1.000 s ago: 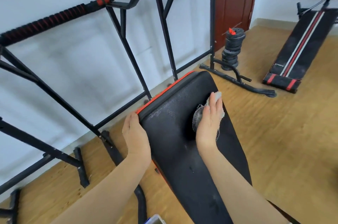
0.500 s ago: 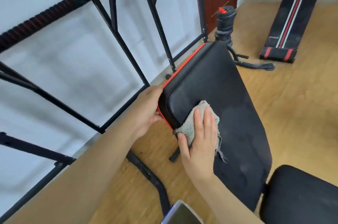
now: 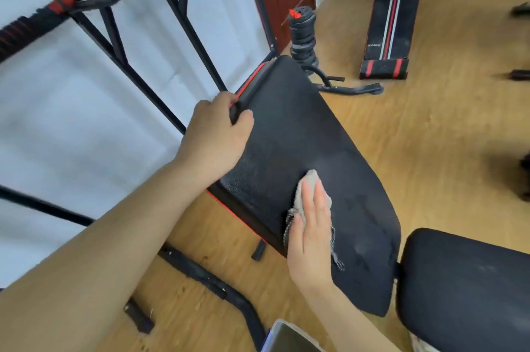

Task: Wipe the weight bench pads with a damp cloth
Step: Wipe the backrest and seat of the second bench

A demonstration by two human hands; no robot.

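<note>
A right hand (image 3: 311, 236), fingers flat, presses the cloth (image 3: 311, 181) onto the bench's back pad (image 3: 301, 127) near its left edge; the left hand (image 3: 218, 133) grips that edge farther up; even, overlapping strokes toward the seat pad (image 3: 464, 288) seem wisest.

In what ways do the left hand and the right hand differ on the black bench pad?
The left hand curls its fingers round the edge of the long black padded backrest; the right hand lies flat, fingers straight. The left hand touches the backrest directly; the right hand presses a grey fluffy cloth onto it. Both are on one backrest.
</note>
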